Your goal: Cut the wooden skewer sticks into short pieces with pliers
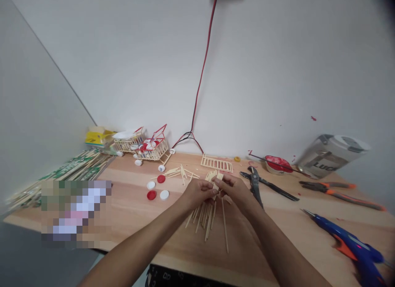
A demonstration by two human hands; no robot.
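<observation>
My left hand (197, 193) and my right hand (236, 190) meet over the middle of a wooden table (277, 237). Both have their fingers pinched on a bundle of thin wooden sticks (214, 178) that pokes up between them. More loose sticks (207, 217) lie fanned on the table under my hands, and one long stick (225, 225) points toward me.
A stick ladder frame (216, 163) lies behind my hands. Red and white bottle caps (157, 188) sit to the left, two small stick carts (145, 146) at the back left. Black cutters (255, 184), orange pliers (336, 191), a blue glue gun (352, 246) and a red paint dish (277, 163) lie right.
</observation>
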